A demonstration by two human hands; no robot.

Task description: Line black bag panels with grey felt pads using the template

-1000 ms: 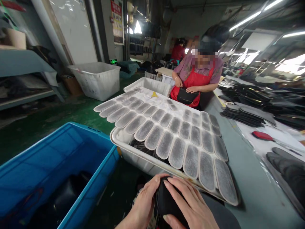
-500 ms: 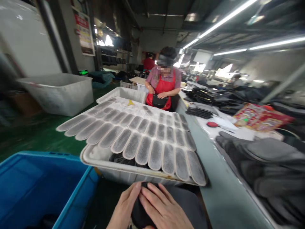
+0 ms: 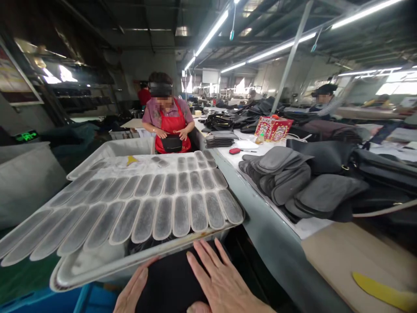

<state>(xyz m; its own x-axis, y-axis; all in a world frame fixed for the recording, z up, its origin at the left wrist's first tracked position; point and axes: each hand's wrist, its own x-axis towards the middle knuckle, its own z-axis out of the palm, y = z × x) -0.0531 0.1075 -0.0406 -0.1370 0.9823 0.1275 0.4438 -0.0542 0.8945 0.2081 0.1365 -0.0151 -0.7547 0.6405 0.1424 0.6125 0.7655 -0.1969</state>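
Observation:
A smooth black piece (image 3: pixel 172 280), seemingly part of a bag, is at the bottom of the view, just in front of a white bin. At its left edge, my left hand (image 3: pixel 132 289) is closed, with the thumb in front and a finger reaching behind. My right hand (image 3: pixel 223 280) lies flat over its right side, fingers stretched and slightly spread. Beyond my hands, rows of grey oval pieces with pale rims (image 3: pixel 143 219) cover a board on the white bin (image 3: pixel 97 276).
A co-worker in a red apron (image 3: pixel 169 119) holds a black pouch (image 3: pixel 171 143) across the board. On the right-hand table lie stacked dark grey pieces (image 3: pixel 280 169), black bags (image 3: pixel 329 161) and a red-handled tool (image 3: pixel 234 151). A blue crate (image 3: pixel 81 300) stands lower left.
The view has swung right, bringing more of the table in. My hands, earlier close together on the black piece, have moved apart, exposing more of it.

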